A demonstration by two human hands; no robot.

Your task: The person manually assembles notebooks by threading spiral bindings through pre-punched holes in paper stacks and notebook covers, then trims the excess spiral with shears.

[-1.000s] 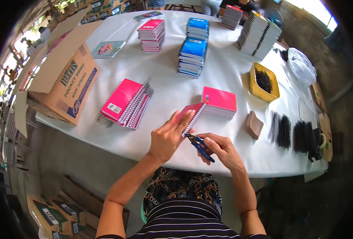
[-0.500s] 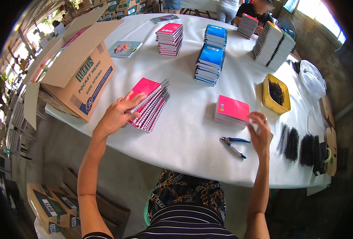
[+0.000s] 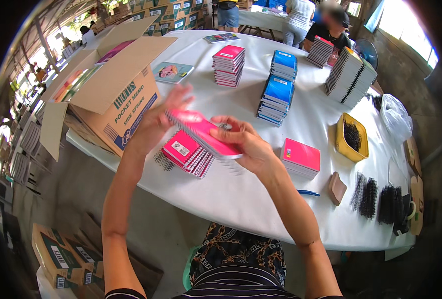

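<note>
Pink notebook (image 3: pixel 205 133) — now lifted off its pile between both hands

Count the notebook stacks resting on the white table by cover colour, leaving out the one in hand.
Pink-covered spiral notebook stacks: 3, the near fanned stack, the stack right of the hands, the far stack
Blue-covered notebook stacks: 2, near and far
Leaning rows showing only white page edges and black spirals: 2, large and small
Total: 7
</note>
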